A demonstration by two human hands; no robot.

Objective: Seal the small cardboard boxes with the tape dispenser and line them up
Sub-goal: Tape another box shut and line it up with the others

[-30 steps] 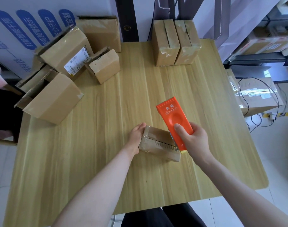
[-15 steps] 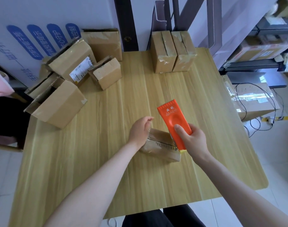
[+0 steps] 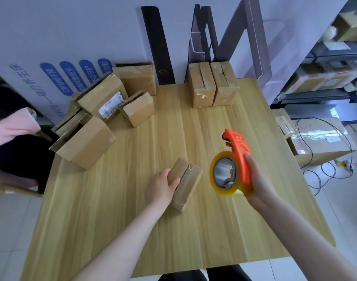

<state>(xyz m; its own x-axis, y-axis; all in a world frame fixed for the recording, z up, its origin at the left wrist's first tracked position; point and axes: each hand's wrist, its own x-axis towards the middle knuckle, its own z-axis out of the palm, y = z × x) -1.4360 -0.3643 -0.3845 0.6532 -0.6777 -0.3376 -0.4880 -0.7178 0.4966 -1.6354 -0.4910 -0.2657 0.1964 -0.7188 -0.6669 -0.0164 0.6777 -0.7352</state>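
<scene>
A small cardboard box lies near the middle of the wooden table, turned diagonally with its taped seam up. My left hand grips its left side, fingers curled over the top edge. My right hand holds the orange tape dispenser with its roll of clear yellowish tape, lifted off the table to the right of the box and apart from it. Two taped boxes stand side by side at the table's far edge.
Several unsealed boxes are piled at the far left of the table against a white board. A large box with cables sits on the floor to the right. Shelves with parcels stand at far right.
My right hand lifted the dispenser off the box and swung it right, showing the tape roll. My left hand turned the box to a diagonal and moved to grip its left side.
</scene>
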